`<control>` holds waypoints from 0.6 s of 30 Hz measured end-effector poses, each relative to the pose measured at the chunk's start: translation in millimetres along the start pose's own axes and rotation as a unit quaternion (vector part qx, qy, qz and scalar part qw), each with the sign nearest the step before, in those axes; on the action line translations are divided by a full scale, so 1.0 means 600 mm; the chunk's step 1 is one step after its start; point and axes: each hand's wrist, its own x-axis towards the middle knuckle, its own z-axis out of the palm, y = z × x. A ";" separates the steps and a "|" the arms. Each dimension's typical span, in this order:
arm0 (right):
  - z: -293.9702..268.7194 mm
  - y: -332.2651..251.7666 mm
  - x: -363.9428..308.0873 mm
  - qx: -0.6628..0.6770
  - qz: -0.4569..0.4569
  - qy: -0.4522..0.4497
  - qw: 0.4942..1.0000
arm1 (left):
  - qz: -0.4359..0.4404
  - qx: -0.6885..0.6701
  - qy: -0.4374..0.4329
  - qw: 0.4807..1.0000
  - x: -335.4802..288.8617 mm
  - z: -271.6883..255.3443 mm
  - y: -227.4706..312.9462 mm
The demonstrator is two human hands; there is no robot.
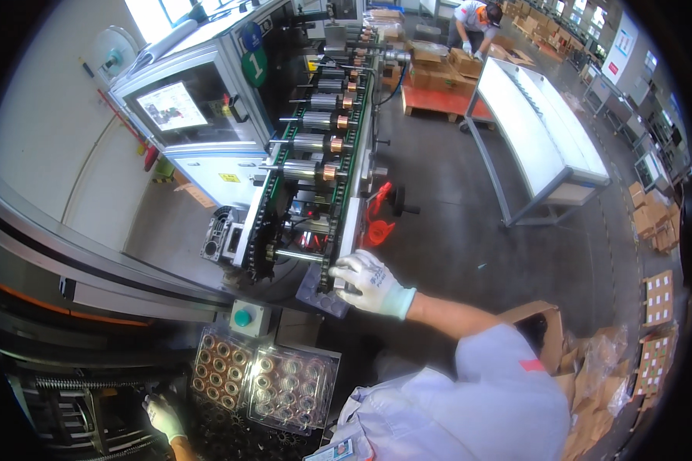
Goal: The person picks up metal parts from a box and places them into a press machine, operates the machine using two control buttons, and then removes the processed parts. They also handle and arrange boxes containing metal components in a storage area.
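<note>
Grip unclear on both: left hand (164,417) low, right hand (370,283) at one conveyor (350,234); two ring-filled trays (331,376) between.

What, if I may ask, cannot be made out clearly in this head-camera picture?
- Left hand: head view; surrounding shadow hides anything it may hold.
- Right hand: head view; its own back hides any grip beneath.
- Machine screen: head view; its contents are too small to read.
- Ring-shaped parts: head view; glare obscures some.

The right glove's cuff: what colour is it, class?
The cuff of the right glove is pale mint green, best seen in the head view.
</note>
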 end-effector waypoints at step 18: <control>0.014 -0.028 -0.046 -0.004 0.071 -0.011 0.997 | -0.065 -0.057 0.036 0.996 0.005 -0.098 0.093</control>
